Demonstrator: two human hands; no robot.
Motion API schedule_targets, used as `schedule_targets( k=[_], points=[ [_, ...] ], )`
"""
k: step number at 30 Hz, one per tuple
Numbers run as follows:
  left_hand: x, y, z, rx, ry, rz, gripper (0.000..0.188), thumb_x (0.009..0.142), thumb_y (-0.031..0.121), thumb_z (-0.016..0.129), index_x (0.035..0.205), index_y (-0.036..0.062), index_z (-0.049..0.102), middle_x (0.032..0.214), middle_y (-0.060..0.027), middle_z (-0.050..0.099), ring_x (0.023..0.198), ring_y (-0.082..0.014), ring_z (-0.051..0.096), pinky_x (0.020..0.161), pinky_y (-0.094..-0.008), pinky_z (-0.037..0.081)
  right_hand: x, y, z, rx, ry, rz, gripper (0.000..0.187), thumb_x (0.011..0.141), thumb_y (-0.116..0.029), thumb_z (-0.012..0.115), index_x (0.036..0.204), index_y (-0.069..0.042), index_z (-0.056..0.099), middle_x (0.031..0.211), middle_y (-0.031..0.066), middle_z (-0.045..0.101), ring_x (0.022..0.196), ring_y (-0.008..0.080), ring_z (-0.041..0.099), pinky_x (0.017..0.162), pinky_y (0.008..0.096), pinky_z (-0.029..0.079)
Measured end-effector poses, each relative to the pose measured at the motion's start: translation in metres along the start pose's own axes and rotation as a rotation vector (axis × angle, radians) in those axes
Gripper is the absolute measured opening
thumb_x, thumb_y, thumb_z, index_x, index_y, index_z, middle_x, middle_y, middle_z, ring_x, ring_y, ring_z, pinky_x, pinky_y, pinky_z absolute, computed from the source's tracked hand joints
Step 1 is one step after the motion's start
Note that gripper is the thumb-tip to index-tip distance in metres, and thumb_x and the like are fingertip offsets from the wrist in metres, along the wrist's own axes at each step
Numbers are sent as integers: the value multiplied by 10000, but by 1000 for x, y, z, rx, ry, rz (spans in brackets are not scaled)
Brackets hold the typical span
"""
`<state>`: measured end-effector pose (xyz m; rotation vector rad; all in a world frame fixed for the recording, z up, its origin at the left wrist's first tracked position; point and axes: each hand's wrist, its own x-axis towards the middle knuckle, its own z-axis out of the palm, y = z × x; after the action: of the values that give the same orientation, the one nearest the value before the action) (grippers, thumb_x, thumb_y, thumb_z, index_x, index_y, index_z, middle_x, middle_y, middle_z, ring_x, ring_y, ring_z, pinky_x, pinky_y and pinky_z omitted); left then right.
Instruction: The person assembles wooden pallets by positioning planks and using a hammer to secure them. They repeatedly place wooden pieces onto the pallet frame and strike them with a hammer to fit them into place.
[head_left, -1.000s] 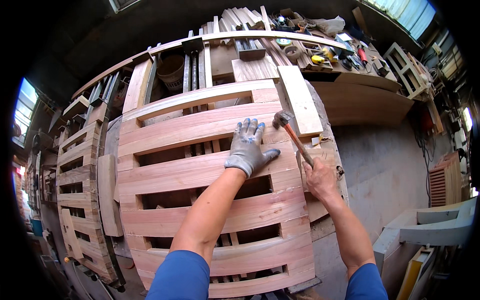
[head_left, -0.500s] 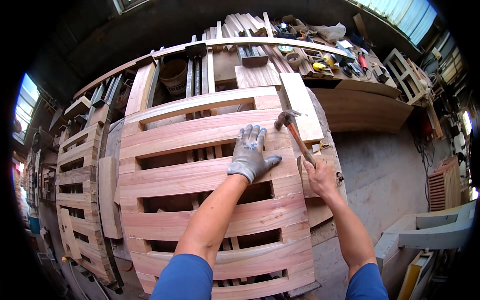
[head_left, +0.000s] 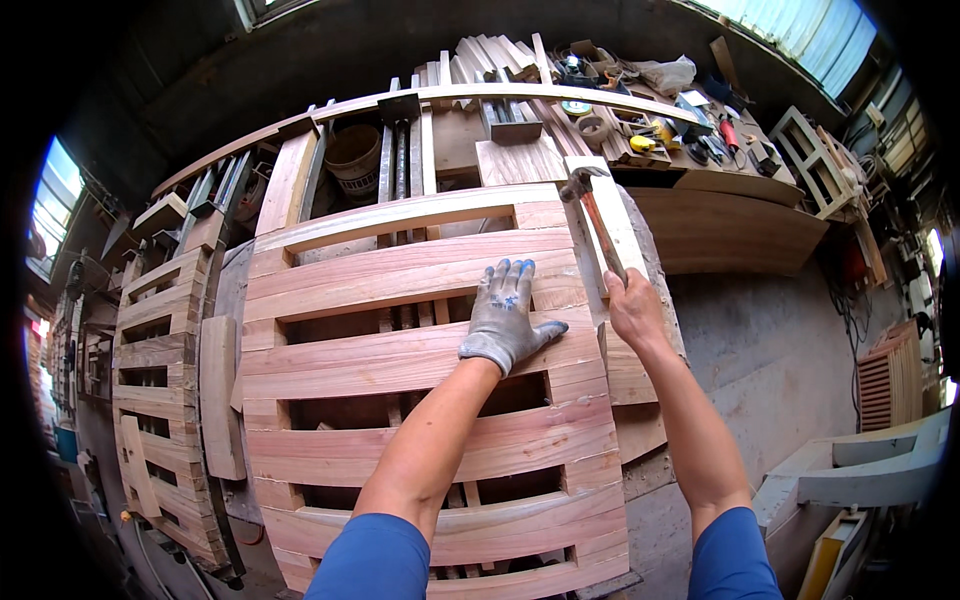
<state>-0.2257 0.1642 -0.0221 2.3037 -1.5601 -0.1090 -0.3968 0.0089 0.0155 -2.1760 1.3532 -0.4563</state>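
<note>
A slatted wooden panel [head_left: 400, 355] of pinkish boards with rectangular gaps lies flat in front of me. Gloved in grey, my left hand [head_left: 508, 315] rests on its upper right part, fingers spread and palm down. My bare right hand [head_left: 637, 308] is wrapped round the handle of a claw hammer [head_left: 602, 228] with a dark head and an orange-brown handle. The hammer is raised beyond the panel's right edge, its head apart from the wood. Behind it lies a pale board [head_left: 625, 235].
On the left stands another slatted panel [head_left: 155, 350], with a loose thick board [head_left: 221, 395] between the two. Metal clamp bars [head_left: 400, 165] and a bucket [head_left: 354, 160] are at the back. A cluttered workbench [head_left: 700, 180] is at the far right, a grey frame [head_left: 860, 465] at the near right.
The hammer has risen and moved slightly right, away from the panel's top right edge, with my right hand. My left hand stays on the boards, and the view has shifted slightly.
</note>
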Motion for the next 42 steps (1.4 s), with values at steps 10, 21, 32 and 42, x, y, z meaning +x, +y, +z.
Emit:
schedule_targets(
  k=[10,21,32,42],
  points=[
    [1,-5,7,-3,11,-2,1142,881,749,718,1665,10,340,1694,-208,401,1624,-367,280,1366,-491,145,15,-40,15,-85,-62,-23,486,1085,-448,564,1076,24,683,1028,332,745,1060,531,702,963,595,522],
    [1,-1,5,21,-29,-14,1125,905,747,689,1674,11,323,1710,-201,380,1638,-345,253,1370,-477,123,25,-35,16,-122,-55,-25,472,1090,-429,561,1086,27,684,1050,348,739,1072,531,702,978,589,525],
    [1,-2,1,33,-9,-9,1123,908,757,665,1668,-3,341,1715,-201,383,1637,-350,263,1369,-472,103,40,-17,13,-144,-34,18,497,1087,-433,556,1118,45,689,1103,356,734,1111,526,694,992,583,524],
    [1,2,4,103,-90,-30,1126,954,781,568,1701,-1,254,1760,-197,306,1664,-345,190,1368,-456,67,-74,52,-40,-28,209,-18,334,1030,-335,670,1082,-6,696,1003,265,760,946,489,726,832,560,544]
  ],
)
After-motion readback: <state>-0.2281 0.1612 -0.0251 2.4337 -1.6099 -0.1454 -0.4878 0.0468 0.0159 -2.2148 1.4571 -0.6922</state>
